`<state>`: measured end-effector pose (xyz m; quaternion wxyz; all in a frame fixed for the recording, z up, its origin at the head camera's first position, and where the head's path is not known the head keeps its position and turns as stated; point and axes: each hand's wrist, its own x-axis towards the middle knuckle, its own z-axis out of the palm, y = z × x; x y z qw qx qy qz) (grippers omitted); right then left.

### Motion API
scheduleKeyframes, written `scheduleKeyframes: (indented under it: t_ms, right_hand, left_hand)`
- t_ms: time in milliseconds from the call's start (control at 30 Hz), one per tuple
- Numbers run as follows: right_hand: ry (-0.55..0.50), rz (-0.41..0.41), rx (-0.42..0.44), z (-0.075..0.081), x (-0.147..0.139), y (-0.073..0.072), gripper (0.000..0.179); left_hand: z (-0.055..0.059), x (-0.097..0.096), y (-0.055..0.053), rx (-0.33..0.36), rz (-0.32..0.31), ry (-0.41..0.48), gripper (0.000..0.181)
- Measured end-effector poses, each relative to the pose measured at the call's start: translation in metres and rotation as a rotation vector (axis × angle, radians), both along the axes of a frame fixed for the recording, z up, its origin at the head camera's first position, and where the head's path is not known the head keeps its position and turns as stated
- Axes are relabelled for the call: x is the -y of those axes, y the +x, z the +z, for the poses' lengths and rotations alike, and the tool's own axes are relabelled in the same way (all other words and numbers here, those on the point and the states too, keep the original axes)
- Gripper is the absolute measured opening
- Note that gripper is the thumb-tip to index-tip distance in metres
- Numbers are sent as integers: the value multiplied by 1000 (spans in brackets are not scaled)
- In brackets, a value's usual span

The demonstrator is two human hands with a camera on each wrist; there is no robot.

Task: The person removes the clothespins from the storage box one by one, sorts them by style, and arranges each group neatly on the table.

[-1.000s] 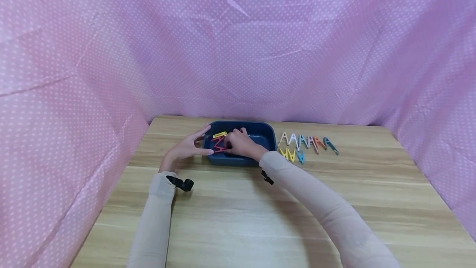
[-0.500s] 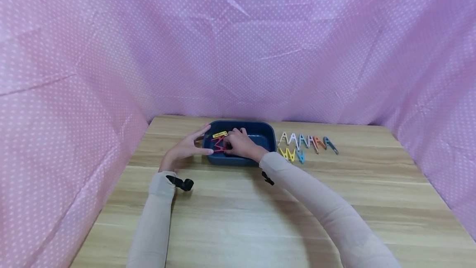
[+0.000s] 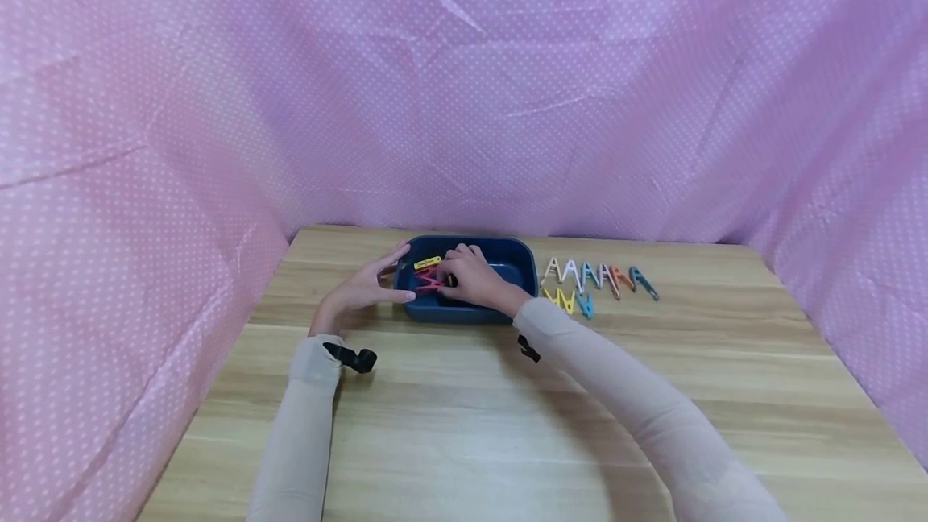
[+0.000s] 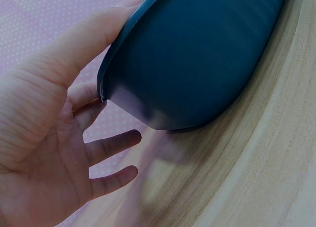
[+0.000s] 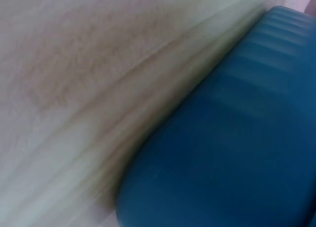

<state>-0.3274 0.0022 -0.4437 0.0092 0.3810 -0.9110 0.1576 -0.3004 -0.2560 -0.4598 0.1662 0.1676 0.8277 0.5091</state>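
Observation:
A dark blue plastic basin (image 3: 474,314) stands near the back of the table, with red clothespins (image 3: 428,280) and a yellow clothespin (image 3: 428,263) inside at its left end. My left hand (image 3: 362,288) spans that end, thumb and index finger spread and touching the rim (image 4: 111,54); the ring and little fingers stand free in the left wrist view. Inside the basin, my right hand (image 3: 474,276) points its fingers down beside the red clothespins. A small dark patch shows between its thumb and fingers; I cannot tell whether they hold anything. The right wrist view shows only the basin's outer wall (image 5: 222,153).
Right of the basin, colored clothespins lie in two rows: a back row from a pale clothespin (image 3: 553,270) to a dark blue one (image 3: 643,282), and a front row with yellow ones (image 3: 565,300) and a blue one (image 3: 585,304). A pink dotted curtain (image 3: 471,103) surrounds the table.
My right hand has shifted slightly up and right inside the basin, and the red clothespins have moved a little. My left hand stays at the rim.

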Motion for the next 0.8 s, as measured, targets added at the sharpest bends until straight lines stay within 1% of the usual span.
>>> scheduleKeyframes:
  t_ms: [133,267,400,567,667,800]
  right_hand:
    - [-40,-3,6,3,-7,-1,14]
    - [-112,1,10,7,-17,0,11]
    - [-182,-6,5,16,-28,4,10]
    - [-254,-36,-2,27,-43,11,11]
    - [-288,-47,-24,27,-54,16,13]
    - [-317,-60,-67,24,-67,21,16]
  left_hand:
    - [1,1,-1,-20,-9,-12,99]
    - [1,0,-1,-9,-11,-13,100]
    - [1,0,-1,-20,-17,-10,100]
    - [1,0,-2,-48,-29,-12,98]
    - [1,0,-2,-54,-34,-17,99]
    - [0,0,-2,-57,-41,-15,98]
